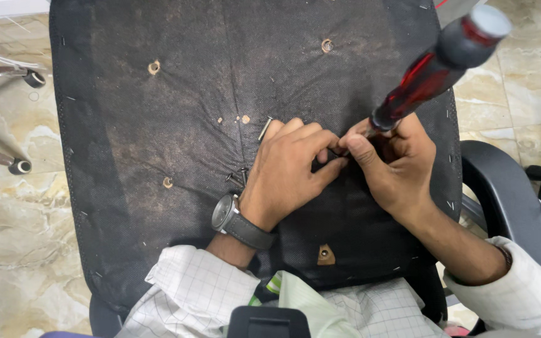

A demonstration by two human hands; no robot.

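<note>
A red-handled screwdriver [436, 66] slants from the upper right of the frame toward centre, gripped low by the right hand [396, 163]. The left hand [289, 169] pinches closed at its tip, on an upturned black chair seat [158, 125]. Loose screws [240, 177] lie just left.

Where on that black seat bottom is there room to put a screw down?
The left part of the seat underside is bare, between the two left holes. The middle is crowded: left hand, right hand, screwdriver, loose screws.
</note>
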